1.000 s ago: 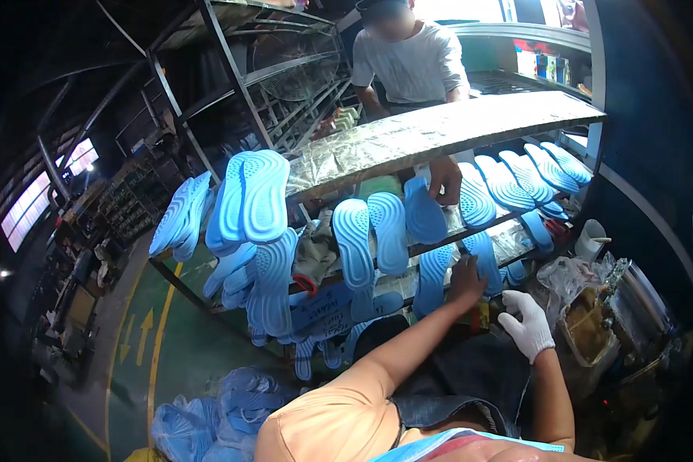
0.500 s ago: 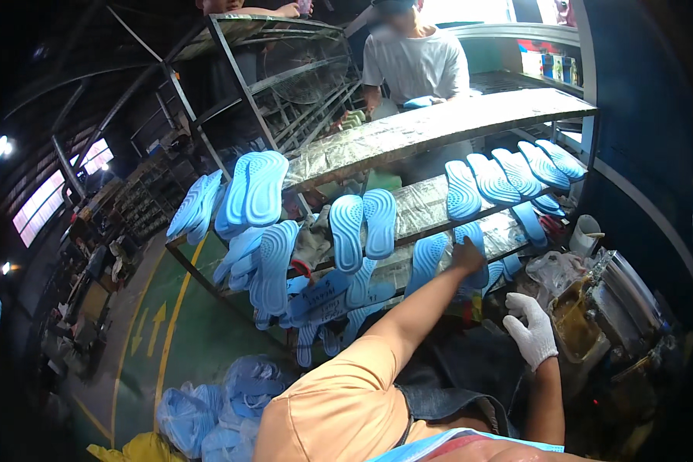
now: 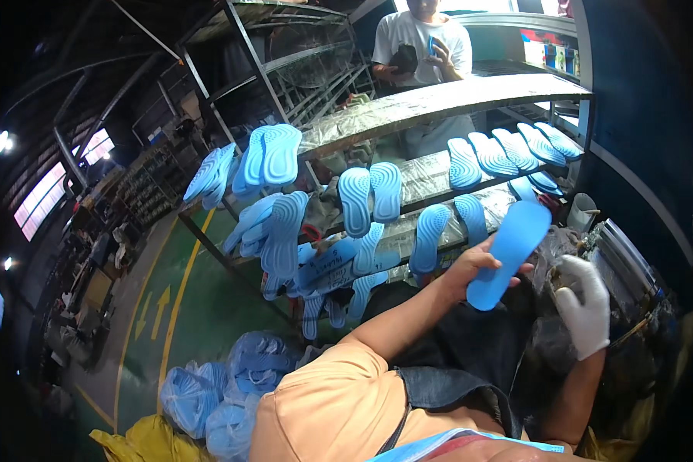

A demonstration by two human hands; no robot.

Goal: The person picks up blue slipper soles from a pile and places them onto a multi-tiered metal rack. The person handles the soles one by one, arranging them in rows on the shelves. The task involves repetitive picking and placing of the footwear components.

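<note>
My bare left hand (image 3: 468, 271) is closed on a light blue insole (image 3: 514, 242), gripping it along its side in front of the rack. The insole's smooth face shows. To the right, my right hand (image 3: 585, 312) in a white knitted glove is raised with fingers curved and thumb apart, holding nothing. A metal rack (image 3: 416, 202) stands before me, bearing many blue insoles with ridged faces. Nearest to my left hand on its lower shelf are an upright insole (image 3: 471, 218) and another insole (image 3: 430, 239). A stack of insoles (image 3: 281, 235) leans at the rack's left.
A person in a white shirt (image 3: 420, 46) stands behind the rack, holding a dark object and a small blue one. Plastic bags of blue pieces (image 3: 196, 396) and a yellow sack (image 3: 150, 440) lie lower left. Metal machinery (image 3: 631, 269) and a white container (image 3: 583, 212) are at right.
My left hand has taken an insole off the lower shelf and drawn it towards me. My gloved right hand has shifted right. The person behind the rack has raised their hands.
</note>
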